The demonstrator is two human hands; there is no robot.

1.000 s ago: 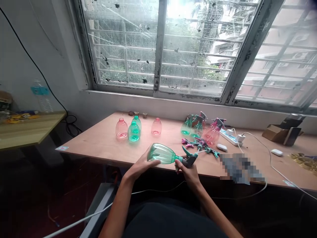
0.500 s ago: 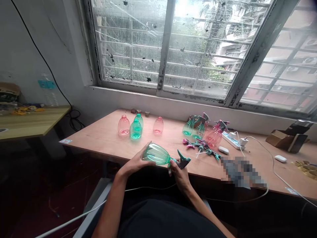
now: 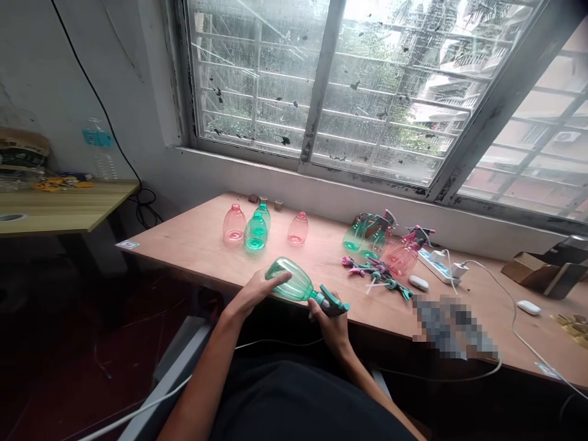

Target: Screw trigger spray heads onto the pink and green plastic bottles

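I hold a clear green spray bottle (image 3: 291,283) on its side over the near edge of the wooden table (image 3: 197,251). My left hand (image 3: 260,288) wraps around the bottle's wide base. My right hand (image 3: 328,321) grips the green and grey trigger sprayer head (image 3: 333,302) fitted on the bottle's neck. The bottle's base points up and to the left, its sprayer end down and to the right.
Open pink and green bottles (image 3: 255,228) stand at the table's back left. Bottles with sprayers (image 3: 381,242) and loose sprayer heads (image 3: 376,272) lie at the centre right. A power strip (image 3: 438,263), cables and small white cases sit further right. A second desk (image 3: 59,202) stands left.
The bottle has tilted, with its base raised and the sprayer end lowered. Both hands kept their grip. The view has shifted to the left and down.
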